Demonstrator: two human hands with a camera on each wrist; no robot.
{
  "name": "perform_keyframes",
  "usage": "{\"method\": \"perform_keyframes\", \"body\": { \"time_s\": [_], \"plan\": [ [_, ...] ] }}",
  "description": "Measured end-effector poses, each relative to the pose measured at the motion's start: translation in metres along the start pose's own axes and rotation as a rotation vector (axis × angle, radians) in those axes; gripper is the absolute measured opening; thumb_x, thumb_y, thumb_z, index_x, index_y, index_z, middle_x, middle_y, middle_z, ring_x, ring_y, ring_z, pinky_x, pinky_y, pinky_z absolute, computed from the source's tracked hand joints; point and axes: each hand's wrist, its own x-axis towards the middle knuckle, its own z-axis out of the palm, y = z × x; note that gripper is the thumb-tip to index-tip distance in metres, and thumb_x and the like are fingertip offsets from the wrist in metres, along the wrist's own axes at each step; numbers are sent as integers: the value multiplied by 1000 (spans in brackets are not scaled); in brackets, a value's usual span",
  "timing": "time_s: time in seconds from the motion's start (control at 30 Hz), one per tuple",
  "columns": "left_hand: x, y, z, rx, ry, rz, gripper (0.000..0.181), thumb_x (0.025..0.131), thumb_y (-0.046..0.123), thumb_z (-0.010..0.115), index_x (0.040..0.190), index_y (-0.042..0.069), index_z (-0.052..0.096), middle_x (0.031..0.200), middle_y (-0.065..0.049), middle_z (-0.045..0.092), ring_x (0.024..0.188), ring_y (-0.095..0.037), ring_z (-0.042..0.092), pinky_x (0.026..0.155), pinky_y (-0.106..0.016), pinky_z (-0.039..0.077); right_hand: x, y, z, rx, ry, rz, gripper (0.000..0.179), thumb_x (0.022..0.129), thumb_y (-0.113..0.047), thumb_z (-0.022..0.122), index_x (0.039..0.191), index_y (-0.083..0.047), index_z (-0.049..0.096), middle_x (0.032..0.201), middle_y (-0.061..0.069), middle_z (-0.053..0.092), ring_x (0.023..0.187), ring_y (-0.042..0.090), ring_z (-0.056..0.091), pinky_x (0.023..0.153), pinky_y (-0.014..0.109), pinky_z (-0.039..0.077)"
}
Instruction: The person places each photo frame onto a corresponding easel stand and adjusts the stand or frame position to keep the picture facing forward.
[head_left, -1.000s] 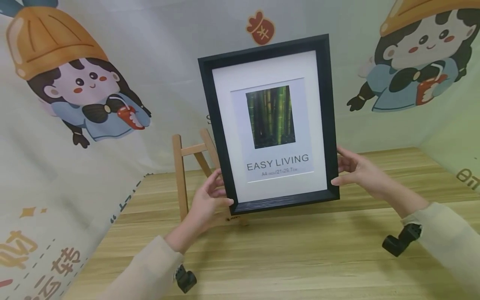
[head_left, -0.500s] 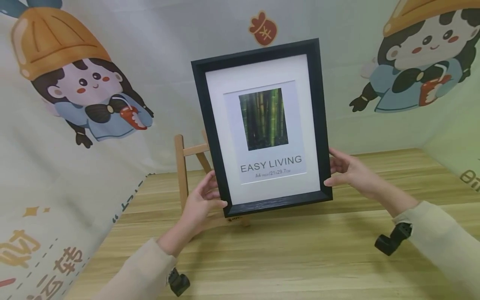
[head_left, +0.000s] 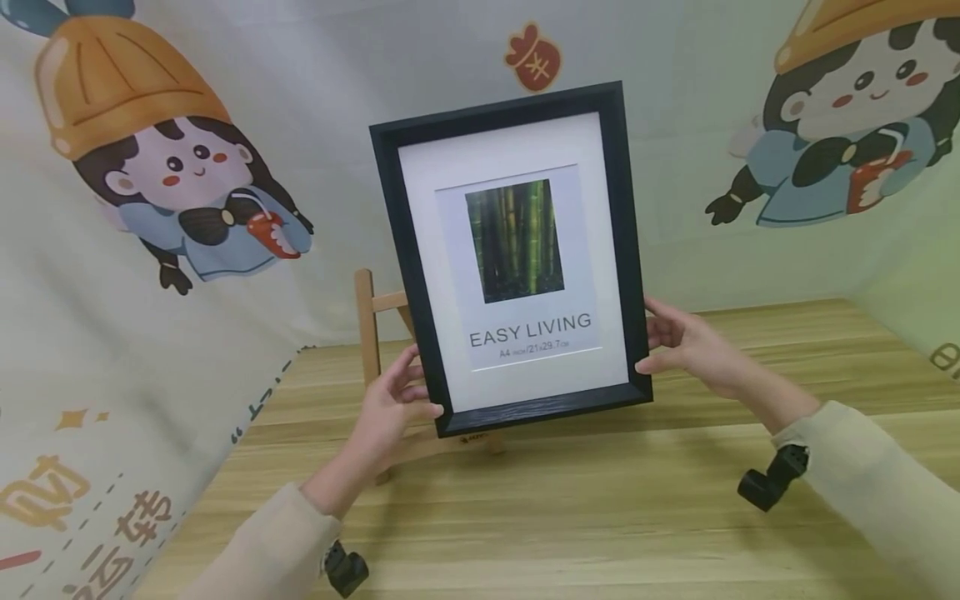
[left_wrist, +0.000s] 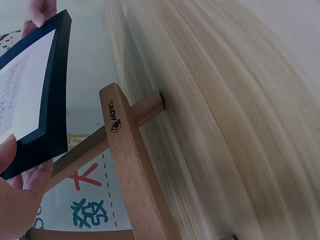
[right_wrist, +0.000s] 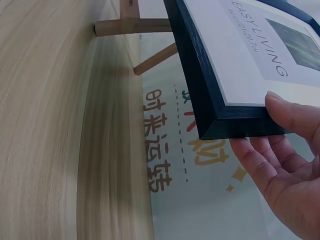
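A black picture frame [head_left: 626, 250] with a white mat, a bamboo picture and the words "EASY LIVING" is held up by both hands, tilted slightly. My left hand [head_left: 386, 417] grips its lower left side, thumb on the front and fingers behind. On the lower right side, my right hand [head_left: 693, 350] pinches the edge the same way. Behind the picture frame stands a small wooden easel [head_left: 367, 325], largely covered by it in the head view. In the left wrist view the easel's front ledge [left_wrist: 132, 160] shows, with the picture frame's lower corner above and beside it.
The easel rests on a wood-grain table [head_left: 600, 508]. A pale cloth backdrop [head_left: 337, 167] printed with cartoon figures and lettering hangs behind and at the sides. Small black cameras [head_left: 772, 479] are strapped at both wrists.
Both hands have carried the picture frame left and slightly down, so it covers more of the easel. The grip of each hand looks the same.
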Motion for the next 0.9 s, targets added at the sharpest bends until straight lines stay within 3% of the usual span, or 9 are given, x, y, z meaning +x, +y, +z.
{"method": "perform_keyframes", "body": {
  "time_s": [0.9],
  "plan": [
    [-11,-2,-28,68,36,-64,85,77,-15,58,146,17,22,126,-12,45,93,-11,51,73,-16,50,19,-6,23,57,-42,-4,92,77,3,66,147,-6,7,118,19,45,105,25,45,80,19,48]
  ]
}}
